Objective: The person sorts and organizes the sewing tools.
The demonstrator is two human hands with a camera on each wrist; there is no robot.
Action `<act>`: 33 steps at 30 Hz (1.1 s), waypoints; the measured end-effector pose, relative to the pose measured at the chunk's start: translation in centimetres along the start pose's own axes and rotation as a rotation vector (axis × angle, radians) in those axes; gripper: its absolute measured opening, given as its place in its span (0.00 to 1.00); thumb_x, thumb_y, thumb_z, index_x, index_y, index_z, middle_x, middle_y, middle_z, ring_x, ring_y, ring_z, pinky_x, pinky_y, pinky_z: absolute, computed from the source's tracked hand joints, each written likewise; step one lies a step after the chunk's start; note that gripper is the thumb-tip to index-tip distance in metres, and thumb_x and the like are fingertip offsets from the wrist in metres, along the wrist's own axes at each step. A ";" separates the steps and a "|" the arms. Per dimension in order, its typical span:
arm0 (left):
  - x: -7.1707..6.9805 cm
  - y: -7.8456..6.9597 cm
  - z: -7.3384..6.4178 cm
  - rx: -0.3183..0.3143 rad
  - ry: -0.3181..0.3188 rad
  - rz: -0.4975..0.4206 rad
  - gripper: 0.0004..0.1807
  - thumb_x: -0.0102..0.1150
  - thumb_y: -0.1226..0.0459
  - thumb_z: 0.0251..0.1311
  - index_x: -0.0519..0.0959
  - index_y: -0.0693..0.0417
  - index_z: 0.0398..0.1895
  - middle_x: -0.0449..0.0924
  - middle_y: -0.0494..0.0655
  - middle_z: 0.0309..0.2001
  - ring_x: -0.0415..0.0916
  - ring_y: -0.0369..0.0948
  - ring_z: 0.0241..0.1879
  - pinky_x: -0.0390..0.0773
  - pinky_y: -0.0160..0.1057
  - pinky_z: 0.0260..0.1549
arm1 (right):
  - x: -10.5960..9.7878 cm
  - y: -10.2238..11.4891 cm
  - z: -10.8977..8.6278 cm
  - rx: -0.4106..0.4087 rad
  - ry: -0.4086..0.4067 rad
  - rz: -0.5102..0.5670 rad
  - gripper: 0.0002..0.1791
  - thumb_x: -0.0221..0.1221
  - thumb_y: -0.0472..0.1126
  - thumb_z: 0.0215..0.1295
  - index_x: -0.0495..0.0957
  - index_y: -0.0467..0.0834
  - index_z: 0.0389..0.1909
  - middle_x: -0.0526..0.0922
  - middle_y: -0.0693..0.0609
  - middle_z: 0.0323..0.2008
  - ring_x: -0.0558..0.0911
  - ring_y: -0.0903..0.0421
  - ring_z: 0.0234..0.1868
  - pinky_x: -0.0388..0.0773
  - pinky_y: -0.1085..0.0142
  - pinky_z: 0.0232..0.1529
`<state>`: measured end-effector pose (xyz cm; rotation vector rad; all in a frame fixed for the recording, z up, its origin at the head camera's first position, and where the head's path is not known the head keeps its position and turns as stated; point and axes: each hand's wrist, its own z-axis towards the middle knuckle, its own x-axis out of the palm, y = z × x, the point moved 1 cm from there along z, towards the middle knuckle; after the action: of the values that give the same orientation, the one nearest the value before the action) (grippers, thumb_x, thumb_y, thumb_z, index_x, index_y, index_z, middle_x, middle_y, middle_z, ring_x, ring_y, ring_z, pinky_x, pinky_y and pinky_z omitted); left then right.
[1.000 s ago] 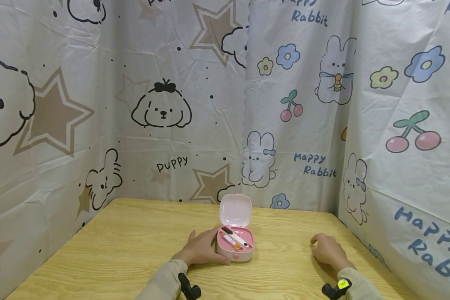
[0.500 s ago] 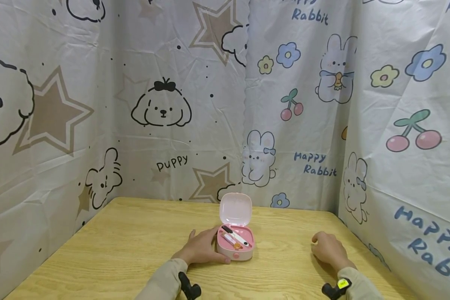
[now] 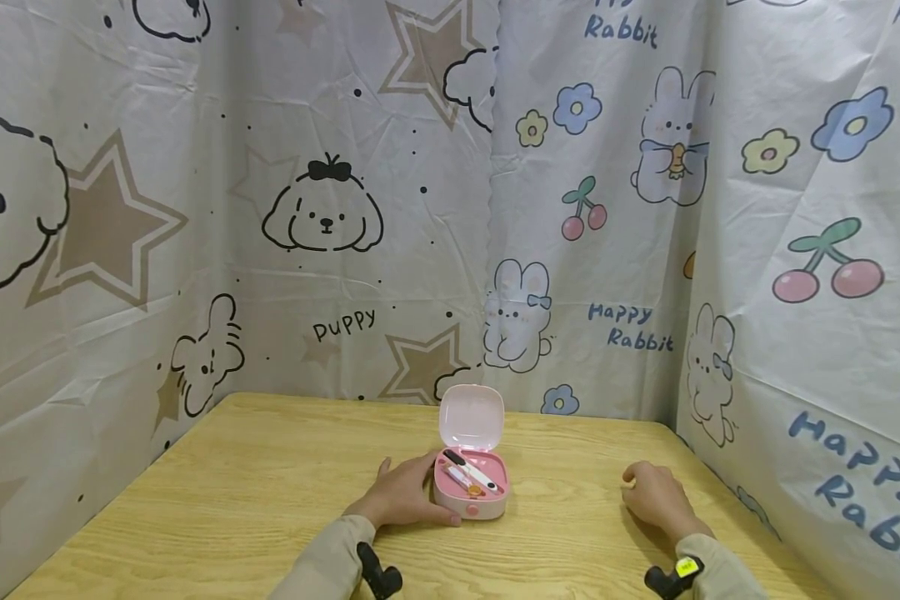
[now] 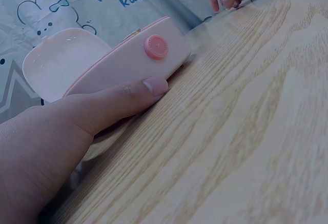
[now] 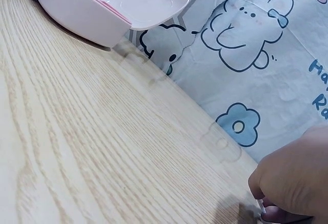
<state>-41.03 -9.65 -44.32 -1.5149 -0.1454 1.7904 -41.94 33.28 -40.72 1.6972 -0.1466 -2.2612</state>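
A small pink box (image 3: 471, 508) stands on the table with its pale lid (image 3: 472, 417) raised. In its pink tray lie a slim white stick with a black end (image 3: 470, 471) and a few small items, one of them round and orange. My left hand (image 3: 399, 497) grips the box at its left side, the thumb along the front below the round pink button (image 4: 156, 47); its other fingers are mostly hidden. Well to the right, my right hand (image 3: 654, 497) rests at the tabletop, fingers loosely bent. A pale speck shows by its fingertips, too small to identify.
The wood-grain table (image 3: 285, 450) carries the box and both hands. Printed cloth curtains (image 3: 330, 292) with puppies, stars, rabbits and flowers close off the back and both sides. A black device is strapped on each sleeve.
Both hands and the box keep their places. Only the head view has shifted very slightly, so the whole scene sits a little higher.
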 end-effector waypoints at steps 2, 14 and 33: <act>0.0 0.0 0.0 0.000 -0.001 -0.003 0.65 0.75 0.28 0.37 0.62 0.40 0.80 0.70 0.41 0.73 0.65 0.47 0.72 0.37 0.80 0.65 | 0.0 0.0 0.0 -0.007 -0.001 0.000 0.13 0.63 0.30 0.57 0.83 0.29 0.43 0.86 0.42 0.34 0.84 0.39 0.40 0.79 0.39 0.44; 0.1 0.2 0.2 -0.002 0.007 -0.023 0.62 0.75 0.28 0.37 0.64 0.37 0.79 0.70 0.38 0.72 0.64 0.46 0.73 0.36 0.81 0.64 | -0.2 0.5 0.4 -0.028 -0.014 0.009 0.13 0.64 0.30 0.58 0.85 0.32 0.44 0.87 0.43 0.36 0.86 0.41 0.40 0.81 0.41 0.45; 0.2 0.4 0.3 0.017 -0.005 -0.026 0.63 0.74 0.26 0.35 0.64 0.32 0.79 0.70 0.34 0.72 0.64 0.45 0.72 0.35 0.81 0.64 | -1.1 3.3 0.8 -0.055 -0.004 0.057 0.15 0.62 0.28 0.57 0.86 0.33 0.45 0.87 0.45 0.36 0.85 0.46 0.38 0.83 0.47 0.39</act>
<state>-41.45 -9.66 -44.63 -1.4903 -0.1511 1.7703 -41.79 30.42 -38.59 1.6403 -0.1306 -2.2067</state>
